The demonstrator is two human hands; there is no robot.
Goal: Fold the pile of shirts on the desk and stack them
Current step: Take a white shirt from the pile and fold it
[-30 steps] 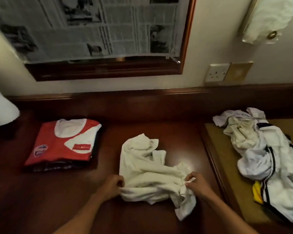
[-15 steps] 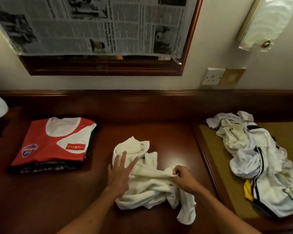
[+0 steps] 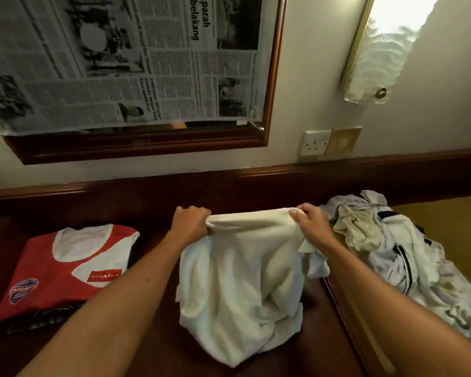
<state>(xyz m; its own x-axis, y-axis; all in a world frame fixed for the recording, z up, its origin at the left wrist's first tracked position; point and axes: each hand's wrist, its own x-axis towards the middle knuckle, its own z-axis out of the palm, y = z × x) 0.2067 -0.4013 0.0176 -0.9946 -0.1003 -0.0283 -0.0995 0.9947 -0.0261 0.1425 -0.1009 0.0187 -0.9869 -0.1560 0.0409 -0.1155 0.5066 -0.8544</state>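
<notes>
Dim, warm indoor light, brightest at the glowing wall lamp (image 3: 384,47) upper right, nearly blown out. Deep shadow over the dark bench (image 3: 152,357), with a faint sheen near the front edge. Strong wide-angle bending toward the borders, soft focus throughout, newspaper (image 3: 120,61) text mostly smeared.

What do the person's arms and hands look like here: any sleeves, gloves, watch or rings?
Both forearms are bare all the way to the frame edge, with no sleeve showing. The left hand and right hand wear no gloves, and no watch, bracelet or ring is visible on either wrist or on the fingers that show. No markings or tattoos can be made out.
</notes>
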